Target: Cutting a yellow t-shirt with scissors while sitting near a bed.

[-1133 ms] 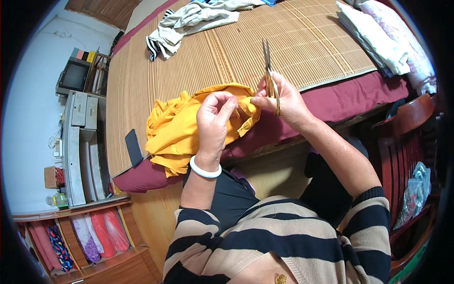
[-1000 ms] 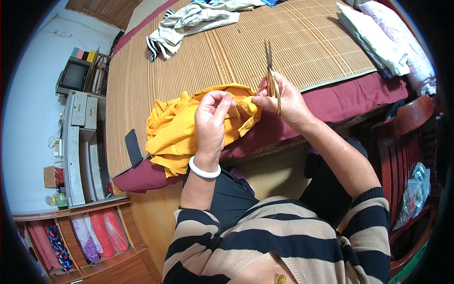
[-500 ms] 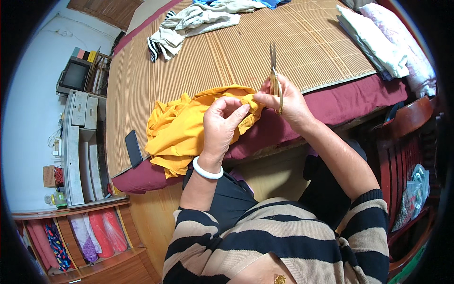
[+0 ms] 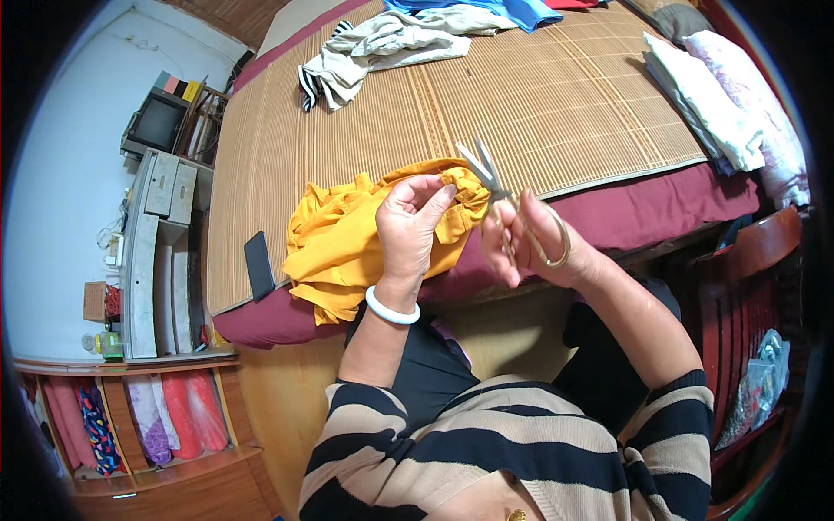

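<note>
A crumpled yellow garment (image 4: 339,247) lies at the near edge of the bed. My left hand (image 4: 410,224), with a white bangle on its wrist, pinches a gathered bit of this cloth between thumb and fingers. In my right hand (image 4: 539,239) is a pair of scissors (image 4: 491,178) with gold-coloured handles. Thumb and fingers sit in the handle loops, and the blades are parted, pointing up and away beside the pinched cloth. Whether a blade touches the cloth I cannot tell.
A woven mat (image 4: 382,113) covers the bed over a maroon sheet (image 4: 625,208). A dark phone (image 4: 258,265) lies left of the garment. Pale clothes (image 4: 391,48) lie at the far side, folded white cloth (image 4: 708,108) at the right. A wooden chair (image 4: 738,313) stands close by my right.
The scissors were upright and closed in my right hand; now their blades are spread and the handles are gripped by the loops. My right hand has come lower. My left hand still pinches the cloth.
</note>
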### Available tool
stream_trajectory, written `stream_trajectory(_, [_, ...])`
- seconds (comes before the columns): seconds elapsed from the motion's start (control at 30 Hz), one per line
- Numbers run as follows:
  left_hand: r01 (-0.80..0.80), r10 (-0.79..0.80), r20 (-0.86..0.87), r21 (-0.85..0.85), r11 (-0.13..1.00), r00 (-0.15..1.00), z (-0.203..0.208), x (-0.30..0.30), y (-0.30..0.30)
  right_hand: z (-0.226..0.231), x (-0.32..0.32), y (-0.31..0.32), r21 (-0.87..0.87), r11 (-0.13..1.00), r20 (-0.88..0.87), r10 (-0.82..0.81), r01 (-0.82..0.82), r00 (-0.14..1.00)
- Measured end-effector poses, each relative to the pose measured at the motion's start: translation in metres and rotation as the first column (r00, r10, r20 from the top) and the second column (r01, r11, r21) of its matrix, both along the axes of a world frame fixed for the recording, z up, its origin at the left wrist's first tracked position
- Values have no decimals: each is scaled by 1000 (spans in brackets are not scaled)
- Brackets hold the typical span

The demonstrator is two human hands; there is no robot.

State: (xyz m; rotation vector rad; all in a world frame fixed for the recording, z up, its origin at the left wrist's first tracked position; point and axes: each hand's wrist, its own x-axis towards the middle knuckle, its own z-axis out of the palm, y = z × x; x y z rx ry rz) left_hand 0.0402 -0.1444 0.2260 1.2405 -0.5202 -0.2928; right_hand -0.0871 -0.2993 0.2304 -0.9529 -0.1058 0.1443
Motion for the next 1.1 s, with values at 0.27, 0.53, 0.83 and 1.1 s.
stream_trajectory(0.27, [45, -45, 6, -31, 998, 999, 1, -2, 0, -5, -2, 12, 85, 974, 39, 207, -210, 977])
stream_trajectory(0.53, [101, -100, 40, -38, 994, 994, 1, -6, 2, -6, 0, 18, 199, 959, 5, 204, -200, 979])
stream_trajectory(0.83, [106, -105, 82, -4, 994, 991, 1, -10, -1, -2, -3, 16, 300, 941, -24, 170, -155, 985])
stream_trajectory(1.1, [110, -113, 87, 47, 993, 990, 2, -12, 0, 0, -4, 18, 301, 942, -49, 170, -148, 984])
